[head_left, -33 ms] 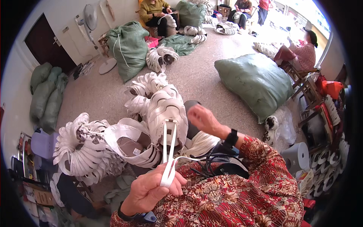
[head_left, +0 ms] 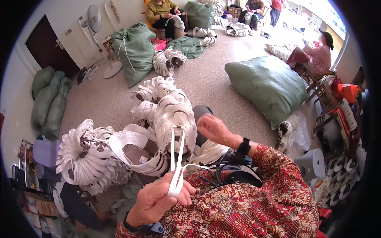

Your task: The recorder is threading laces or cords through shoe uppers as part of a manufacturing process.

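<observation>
My left hand is closed round a flat white shoelace, low in the middle. Two strands of the lace run up, drawn straight, to the top eyelets of a pale shoe upper. A loose end trails off to the right. This upper is the front one of a nested stack stretching away from me. My right hand is raised just right of the stack, fingers curled in; whether something thin is between them is hidden. Beneath it shows a dark grey rounded thing.
More nested uppers lie to the left. A bundle of white laces sits by my lap. Green sacks stand on the floor, beside a fan. Other people sit at the back and right. A white roll is at right.
My right hand has shifted very slightly nearer to me. The left hand and the lace stay where they were.
</observation>
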`<state>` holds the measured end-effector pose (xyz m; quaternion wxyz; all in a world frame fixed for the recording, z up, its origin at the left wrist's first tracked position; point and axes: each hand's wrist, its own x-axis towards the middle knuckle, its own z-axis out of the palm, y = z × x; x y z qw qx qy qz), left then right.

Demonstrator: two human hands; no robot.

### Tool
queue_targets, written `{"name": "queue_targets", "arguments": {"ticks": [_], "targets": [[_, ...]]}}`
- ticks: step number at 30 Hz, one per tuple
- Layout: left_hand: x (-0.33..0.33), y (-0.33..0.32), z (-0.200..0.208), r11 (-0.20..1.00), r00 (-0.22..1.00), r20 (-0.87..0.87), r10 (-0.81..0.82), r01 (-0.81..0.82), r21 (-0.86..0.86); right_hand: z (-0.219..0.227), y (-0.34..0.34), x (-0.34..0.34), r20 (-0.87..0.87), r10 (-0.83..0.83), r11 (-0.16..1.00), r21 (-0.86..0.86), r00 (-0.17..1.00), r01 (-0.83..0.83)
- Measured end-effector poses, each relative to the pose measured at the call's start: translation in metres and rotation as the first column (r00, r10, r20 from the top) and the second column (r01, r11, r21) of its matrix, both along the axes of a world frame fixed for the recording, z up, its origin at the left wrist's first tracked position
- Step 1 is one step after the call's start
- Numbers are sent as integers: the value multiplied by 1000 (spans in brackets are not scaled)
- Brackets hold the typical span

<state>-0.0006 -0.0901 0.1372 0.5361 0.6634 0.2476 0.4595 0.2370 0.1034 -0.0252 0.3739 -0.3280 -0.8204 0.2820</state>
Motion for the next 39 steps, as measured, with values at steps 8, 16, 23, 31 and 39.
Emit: {"name": "queue_targets", "arguments": {"ticks": [8,16,23,31,39], "targets": [[13,-6,14,991,990,-34,135,-134,23,0,-19,-35,-49,309,940,169,950,-297],[11,-3,26,981,990,47,132,-137,136,17,-24,-46,99,241,953,167,966,-255],[5,-7,23,984,985,-12,172,-171,53,27,-4,-75,155,288,918,238,945,-318],[5,9,18,990,966,-214,141,-135,46,44,-9,-44,-3,370,923,117,929,-367],[-12,5,2,986,974,-157,165,-164,22,11,-14,-16,-65,361,933,37,930,-359]]}}
